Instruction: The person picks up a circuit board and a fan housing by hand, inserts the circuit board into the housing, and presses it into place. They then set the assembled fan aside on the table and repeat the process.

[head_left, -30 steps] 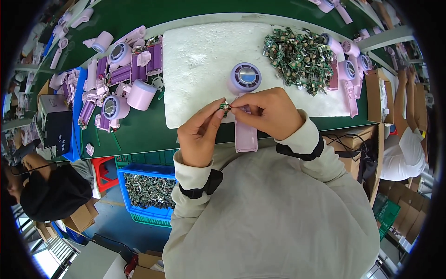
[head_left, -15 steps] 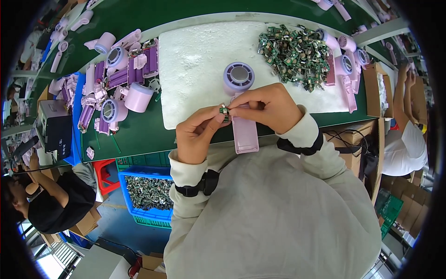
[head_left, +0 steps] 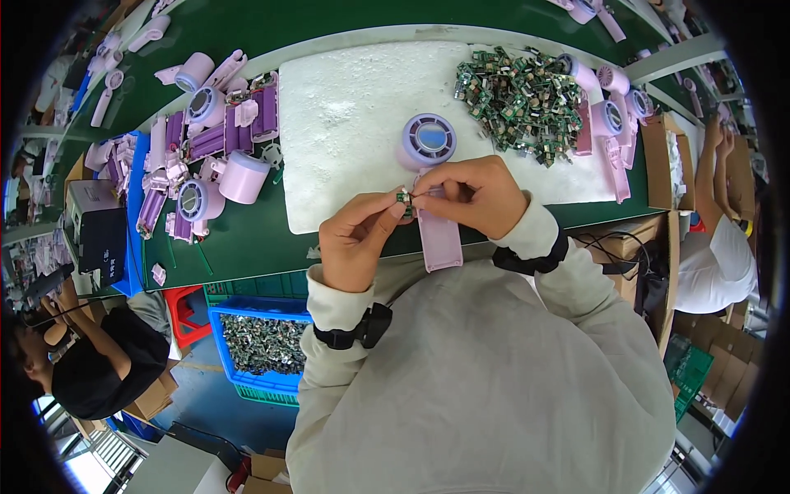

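Between thumb and fingertips, my left hand pinches a small green circuit board. My right hand is closed in a pinch at the board's right side; what its fingertips grip is too small to make out. Under my hands lies a pink handheld fan, its handle pointing toward me and showing its inner side. The fan's round lavender-rimmed head is beyond my fingers, over the white foam sheet. My right fingers hide the join between head and handle.
A heap of circuit boards sits on the foam's far right, beside pink fan parts. More fan heads and purple-pink housings crowd the left. Below the bench edge stands a blue crate of boards. Co-workers sit at both sides.
Both hands, the board and the fan have shifted slightly to the right. The fan head now catches a bluish reflection at its centre. My pinching grips stay closed.
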### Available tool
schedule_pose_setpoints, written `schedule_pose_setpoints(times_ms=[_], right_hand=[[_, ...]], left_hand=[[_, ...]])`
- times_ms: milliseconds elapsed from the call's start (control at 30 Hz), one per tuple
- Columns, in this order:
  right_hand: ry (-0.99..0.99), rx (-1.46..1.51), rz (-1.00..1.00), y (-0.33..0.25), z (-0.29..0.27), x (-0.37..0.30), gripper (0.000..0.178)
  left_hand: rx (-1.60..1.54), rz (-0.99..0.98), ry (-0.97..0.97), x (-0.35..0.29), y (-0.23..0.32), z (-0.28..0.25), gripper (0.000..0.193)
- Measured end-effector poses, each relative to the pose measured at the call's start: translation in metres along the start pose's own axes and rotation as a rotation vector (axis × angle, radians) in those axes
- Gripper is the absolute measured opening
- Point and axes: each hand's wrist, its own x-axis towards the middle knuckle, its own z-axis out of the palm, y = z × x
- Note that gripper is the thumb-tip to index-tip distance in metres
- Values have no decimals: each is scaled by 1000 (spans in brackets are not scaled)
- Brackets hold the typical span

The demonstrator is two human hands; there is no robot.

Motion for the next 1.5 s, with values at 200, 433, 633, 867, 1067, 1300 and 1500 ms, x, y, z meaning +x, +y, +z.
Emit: schedule_pose_setpoints(times_ms=[200, 433, 633, 867, 1067, 1300, 1500], right_hand=[[200, -70, -247, -4, 17, 3, 16], [108, -49, -187, -9, 8, 1, 16], [192, -148, -61, -12, 9, 1, 16], [197, -235, -172, -12, 12, 1, 17], [180, -324, -297, -12, 7, 2, 19], [182, -546, -463, -16, 5, 4, 21], [226, -544, -493, -10, 12, 2, 19]], left_hand=[[-48, -34, 138, 1, 0, 5, 23], [-83, -23, 145, 0, -1, 7, 23], [-64, -6, 145, -2, -2, 13, 24], [47, 119, 165, -5, -5, 15, 25], [56, 128, 176, -8, -7, 15, 26], [118, 150, 179, -10, -9, 15, 27], [534, 315, 259, -10, -2, 25, 30]])
